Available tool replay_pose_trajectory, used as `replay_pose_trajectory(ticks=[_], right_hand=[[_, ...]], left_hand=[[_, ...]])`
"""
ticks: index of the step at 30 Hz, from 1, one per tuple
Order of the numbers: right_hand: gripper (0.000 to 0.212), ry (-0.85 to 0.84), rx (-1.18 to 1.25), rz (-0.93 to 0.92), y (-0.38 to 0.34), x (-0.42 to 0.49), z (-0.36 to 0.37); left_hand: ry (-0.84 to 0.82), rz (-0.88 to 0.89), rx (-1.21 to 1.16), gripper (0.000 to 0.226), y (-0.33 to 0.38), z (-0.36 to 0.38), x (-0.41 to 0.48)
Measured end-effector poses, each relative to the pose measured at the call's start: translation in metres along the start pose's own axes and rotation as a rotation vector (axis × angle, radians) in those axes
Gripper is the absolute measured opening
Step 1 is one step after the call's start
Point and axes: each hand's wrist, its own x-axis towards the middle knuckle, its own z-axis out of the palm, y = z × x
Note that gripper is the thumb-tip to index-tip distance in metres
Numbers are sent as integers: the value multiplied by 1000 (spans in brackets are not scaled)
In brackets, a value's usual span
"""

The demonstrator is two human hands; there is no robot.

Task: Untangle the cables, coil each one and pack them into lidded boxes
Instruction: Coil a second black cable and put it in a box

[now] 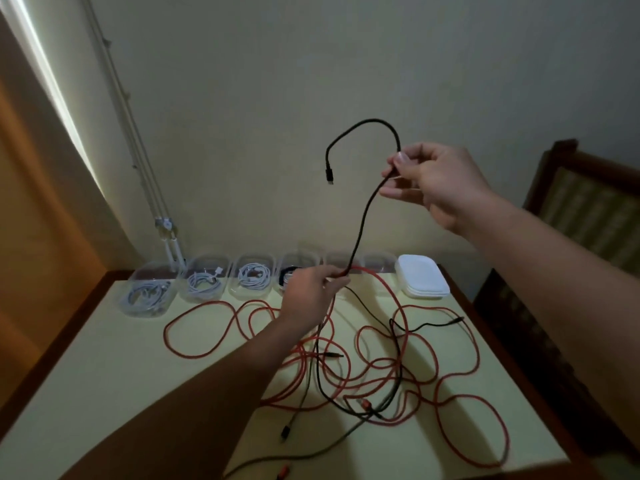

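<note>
Untangling is judged to be the step in hand, as shown in the head view. A black cable (360, 223) is pinched between thumb and forefinger of the right hand (436, 188), raised well above the desk (104, 358); its free plug end (328, 174) arches over and hangs to the left of that hand. Lower down, the same cable is gripped in the curled fingers of the left hand (308, 292), near the far part of the desk. Whether a red strand is held with it cannot be told. Below the left hand, the black cable runs into a loose tangle of red cable (460, 386) spread over the desk. A row of clear boxes (204, 282) is set along the far edge, several holding coiled cables, with a stack of white lids (420, 277) at its right end. The next move calls for the black cable to be drawn clear of the red loops without any crossing being tightened, before coiling is begun.
</note>
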Motion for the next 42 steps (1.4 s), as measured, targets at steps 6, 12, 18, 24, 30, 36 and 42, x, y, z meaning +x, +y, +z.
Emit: replay_pose_trajectory(ticks=[6,12,18,24,30,36,42], right_hand=[[19,154,36,129,17,-2,-22],[12,248,171,325,53,-1,-25],[19,185,99,331,74,-13,-11],[41,-103,-564,146,115,-72,17],[46,-203,-516,76,132,-86,22],[53,-126,-338,459,161,-78,-4],[59,50,-1010,225,170,-74,-3]], left_hand=[[102,187,74,26,6,-10,7],[186,458,138,18,25,-22,-5],[3,384,370,36,24,-19,4],[-131,283,507,31,33,-28,12],[-198,290,547,33,32,-35,12],[-16,130,313,42,31,-52,20],[-2,-84,-195,25,60,-82,28]])
